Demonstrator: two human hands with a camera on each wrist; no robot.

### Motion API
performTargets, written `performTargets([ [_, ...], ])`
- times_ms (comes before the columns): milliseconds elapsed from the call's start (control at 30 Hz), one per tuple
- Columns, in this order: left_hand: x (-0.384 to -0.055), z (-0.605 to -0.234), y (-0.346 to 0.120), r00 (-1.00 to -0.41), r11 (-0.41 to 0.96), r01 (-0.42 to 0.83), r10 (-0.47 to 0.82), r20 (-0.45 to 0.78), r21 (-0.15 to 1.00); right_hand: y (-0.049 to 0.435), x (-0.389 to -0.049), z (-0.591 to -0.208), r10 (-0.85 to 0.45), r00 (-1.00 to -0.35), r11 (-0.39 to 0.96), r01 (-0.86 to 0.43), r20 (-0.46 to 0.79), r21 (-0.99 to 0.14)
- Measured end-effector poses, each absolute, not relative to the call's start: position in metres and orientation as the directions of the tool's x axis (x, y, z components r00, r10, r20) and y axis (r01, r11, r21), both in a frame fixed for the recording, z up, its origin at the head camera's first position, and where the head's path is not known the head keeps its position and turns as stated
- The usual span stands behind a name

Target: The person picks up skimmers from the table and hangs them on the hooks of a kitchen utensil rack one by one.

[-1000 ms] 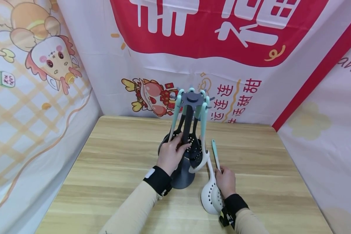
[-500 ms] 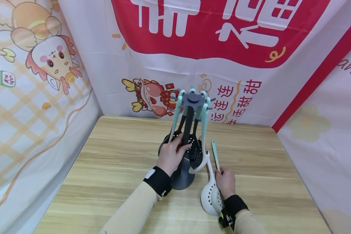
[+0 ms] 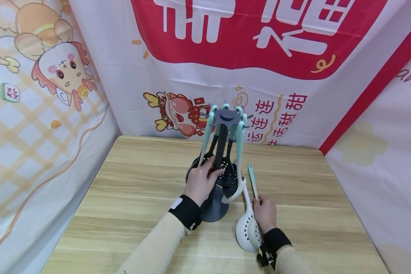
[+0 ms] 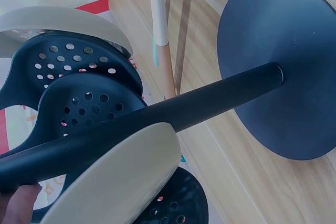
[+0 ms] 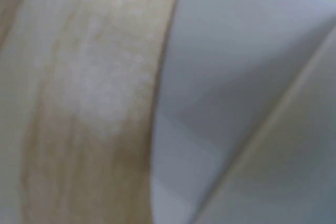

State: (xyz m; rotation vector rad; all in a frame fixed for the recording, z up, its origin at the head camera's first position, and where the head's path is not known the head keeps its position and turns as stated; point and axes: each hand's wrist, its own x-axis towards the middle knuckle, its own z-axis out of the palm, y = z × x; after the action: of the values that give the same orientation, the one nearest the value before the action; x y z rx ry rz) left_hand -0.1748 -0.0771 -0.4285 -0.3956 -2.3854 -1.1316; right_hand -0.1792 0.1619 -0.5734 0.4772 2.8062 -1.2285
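Note:
A dark grey utensil stand [image 3: 220, 148] rises from its round base [image 4: 289, 72] on the wooden table. My left hand [image 3: 200, 182] grips its pole, among the hanging utensils. Black slotted utensils [image 4: 86, 98] and pale ones with mint handles [image 3: 239, 144] hang from its hooked top. To the right, my right hand [image 3: 265, 214] holds a white spoon [image 3: 254, 233] by the stem, its mint handle [image 3: 251, 175] pointing away from me. Beside and partly under this spoon lies a white slotted ladle [image 3: 241, 230]. Blurred pale surfaces [image 5: 220, 77] fill much of the right wrist view.
The wooden table [image 3: 133, 179] reaches back to a printed cloth [image 3: 123, 95] hanging behind it. More cloth hangs at the left and right sides. In the left wrist view, a white and wood-coloured handle [image 4: 160, 24] stands beyond the pole.

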Motion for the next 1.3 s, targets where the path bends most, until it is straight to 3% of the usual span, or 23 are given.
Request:
performTargets([
  [367,-0.176,-0.431,-0.077,-0.839,0.621,0.452,0.053,0.542,0.64,0.161,-0.178,-0.572,0.274,-0.945,0.617,0.315,-0.178,-0.721],
  [1300,-0.177,-0.43,-0.076,-0.836,0.606,0.462,0.054,0.546,0.647,0.164,-0.167,-0.571,0.329,-0.944,0.593,0.22,-0.016,-0.775],
])
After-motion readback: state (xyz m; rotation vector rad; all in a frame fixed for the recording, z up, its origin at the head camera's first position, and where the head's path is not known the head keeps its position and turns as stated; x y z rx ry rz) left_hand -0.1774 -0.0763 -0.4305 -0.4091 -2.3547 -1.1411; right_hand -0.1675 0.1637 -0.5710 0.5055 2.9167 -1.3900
